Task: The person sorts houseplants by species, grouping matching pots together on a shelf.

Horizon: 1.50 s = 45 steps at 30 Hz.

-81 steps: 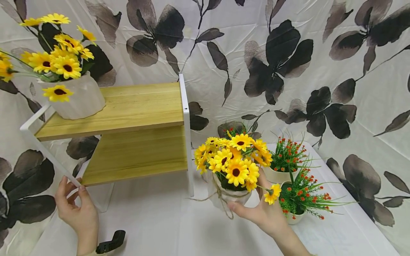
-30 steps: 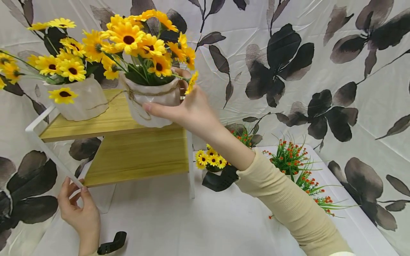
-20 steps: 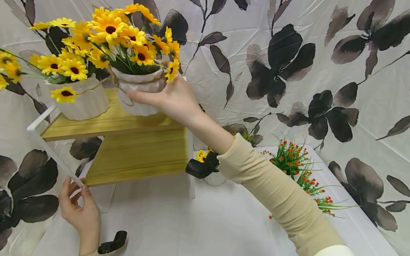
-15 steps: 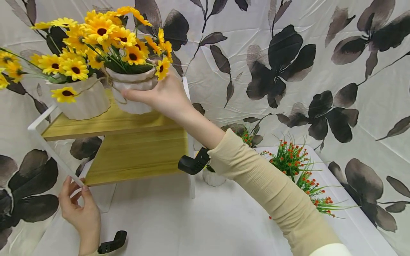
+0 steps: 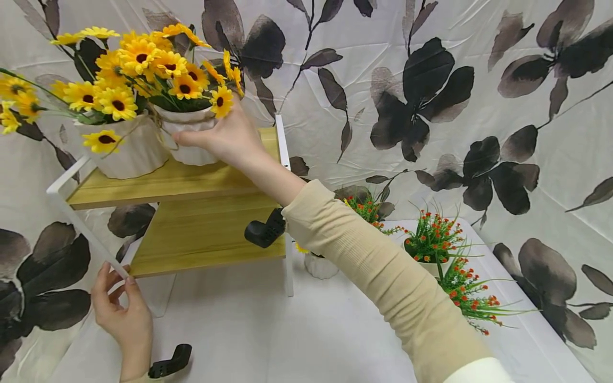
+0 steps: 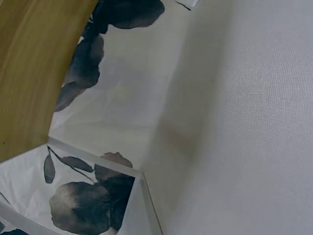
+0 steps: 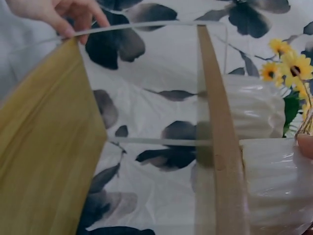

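The right hand (image 5: 230,135) grips a white flower pot (image 5: 191,155), thumb in front. The pot is at the top board (image 5: 234,178), just beside another flower pot (image 5: 129,154). The left hand (image 5: 123,311) pinches the white frame (image 5: 90,234). The sleeve (image 5: 373,266) partly hides a little pot (image 5: 320,267) near red-flowered plants (image 5: 433,236). Earlier, the held pot was lower, beside the frame.

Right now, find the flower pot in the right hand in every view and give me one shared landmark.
Head: upper left, the flower pot in the right hand, just right of another yellow-flowered pot.
Left wrist: not in it.
Right wrist: at the right edge, the lower of two white pots, partly cut off.
Landmark: the wooden shelf, left of centre in head, along the left in left wrist, left and middle in right wrist.
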Motion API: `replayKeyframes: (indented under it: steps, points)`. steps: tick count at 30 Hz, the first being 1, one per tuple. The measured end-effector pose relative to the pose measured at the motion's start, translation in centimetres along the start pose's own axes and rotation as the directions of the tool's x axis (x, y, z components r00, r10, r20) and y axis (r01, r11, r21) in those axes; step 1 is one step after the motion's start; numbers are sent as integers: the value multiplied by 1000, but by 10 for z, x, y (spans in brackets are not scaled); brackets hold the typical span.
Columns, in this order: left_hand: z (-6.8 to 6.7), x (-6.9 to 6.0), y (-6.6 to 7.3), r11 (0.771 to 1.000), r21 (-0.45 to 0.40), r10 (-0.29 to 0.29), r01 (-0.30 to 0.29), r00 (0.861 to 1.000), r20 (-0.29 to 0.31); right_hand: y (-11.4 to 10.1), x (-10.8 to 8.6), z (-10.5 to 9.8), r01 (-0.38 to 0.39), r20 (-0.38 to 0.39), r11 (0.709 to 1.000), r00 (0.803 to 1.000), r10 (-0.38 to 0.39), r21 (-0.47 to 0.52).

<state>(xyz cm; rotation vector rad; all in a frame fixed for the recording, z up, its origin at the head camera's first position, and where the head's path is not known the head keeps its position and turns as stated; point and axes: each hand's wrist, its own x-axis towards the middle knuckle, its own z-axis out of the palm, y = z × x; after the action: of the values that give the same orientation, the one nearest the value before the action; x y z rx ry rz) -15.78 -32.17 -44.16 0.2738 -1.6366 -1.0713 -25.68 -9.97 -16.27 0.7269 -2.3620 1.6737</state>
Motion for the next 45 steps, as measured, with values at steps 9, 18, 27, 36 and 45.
replayKeyframes:
  steps: [9,18,27,36,45]
  points:
    - [1,1,2,1000,-1,-4,4,1000,0,1,9,7,-180,-51,977,983,175,-116]
    - [3,4,4,1000,-10,-9,9,1000,0,0,17,16,-243,-83,957,969,232,-160]
    - [9,11,-10,1000,-11,-1,1,1000,22,4,27,22,-269,-113,941,962,250,-206]
    - [10,15,-12,1000,-6,2,-2,999,33,6,29,22,-266,-92,940,963,252,-213]
    - [12,17,-13,1000,-27,-6,7,999,39,7,28,25,-235,-107,943,971,215,-236]
